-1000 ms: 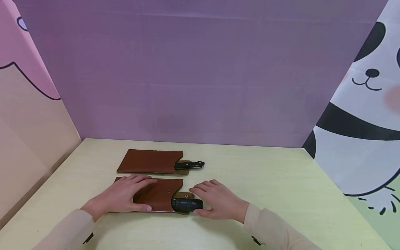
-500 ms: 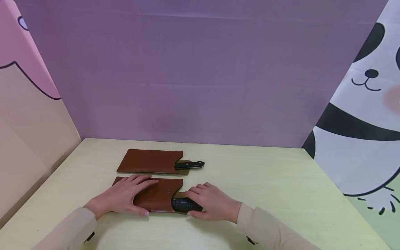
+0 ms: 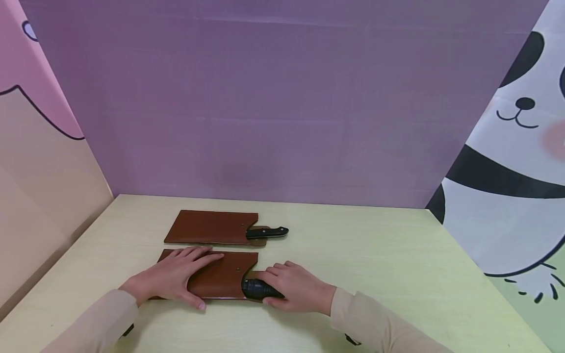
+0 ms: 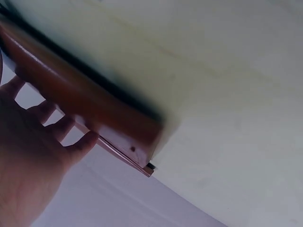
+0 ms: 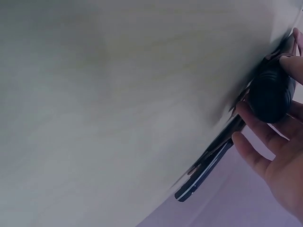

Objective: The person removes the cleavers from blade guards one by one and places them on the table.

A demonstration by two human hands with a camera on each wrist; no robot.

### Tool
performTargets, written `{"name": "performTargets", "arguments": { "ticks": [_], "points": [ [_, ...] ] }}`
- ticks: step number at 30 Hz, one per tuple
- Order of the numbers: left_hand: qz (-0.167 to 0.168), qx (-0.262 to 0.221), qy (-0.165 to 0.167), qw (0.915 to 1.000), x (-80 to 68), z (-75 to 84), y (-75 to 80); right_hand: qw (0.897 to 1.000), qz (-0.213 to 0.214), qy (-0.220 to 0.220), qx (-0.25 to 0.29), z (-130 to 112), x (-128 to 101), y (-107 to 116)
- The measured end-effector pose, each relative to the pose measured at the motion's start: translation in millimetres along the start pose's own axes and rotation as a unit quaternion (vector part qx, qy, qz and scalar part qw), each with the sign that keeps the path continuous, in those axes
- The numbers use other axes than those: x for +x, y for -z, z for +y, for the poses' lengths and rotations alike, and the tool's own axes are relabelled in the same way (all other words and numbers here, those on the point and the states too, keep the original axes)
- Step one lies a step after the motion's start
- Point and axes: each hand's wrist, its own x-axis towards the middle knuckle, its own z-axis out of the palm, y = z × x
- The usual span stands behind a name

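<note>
Near sheath (image 3: 222,275), brown leather, flat on the table (image 3: 375,264), is lying at the front of the table, just in front of a second, matching sheath; the left-wrist view is showing its edge (image 4: 90,111) against the tabletop. Black ribbed handle (image 3: 257,289) is sticking out of its right end, and the right-wrist view is showing it (image 5: 270,94) as a dark rounded grip.

Left hand (image 3: 172,277) is lying flat on the near sheath, fingers straight and spread, pressing it down, thumb along its front edge; it is gripping nothing.

Right hand (image 3: 293,289) is wrapping round the black handle, fingers curled over the top and thumb beneath; in the right-wrist view the fingers (image 5: 258,127) are curving about it.

Far sheath (image 3: 212,227) is lying just behind the near one, parallel and apart from it. A slim riveted black handle (image 3: 267,232) is protruding from its right end, untouched.

Beige sleeves are covering both forearms.
</note>
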Motion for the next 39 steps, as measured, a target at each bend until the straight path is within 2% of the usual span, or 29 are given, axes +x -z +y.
{"name": "performTargets", "arguments": {
  "ticks": [5, 19, 29, 39],
  "points": [
    [0.002, -0.002, -0.016, 0.9999, 1.3, -0.8, 0.7, 1.000, -0.015, -0.010, 0.026, -0.8, 1.4, 0.3],
    [0.011, 0.015, -0.011, 0.9998, 4.2, -3.5, -1.0, 0.994, -0.028, -0.027, 0.104, 0.6, 1.7, -1.6],
    [0.018, 0.032, -0.010, 0.9993, 5.9, -3.3, 0.4, 0.979, -0.041, -0.037, 0.197, 2.5, 2.2, -5.3],
    [0.033, 0.039, -0.023, 0.9984, 6.6, -2.6, 1.2, 0.972, -0.056, -0.046, 0.223, 0.8, 1.9, -7.7]
  ]
}}
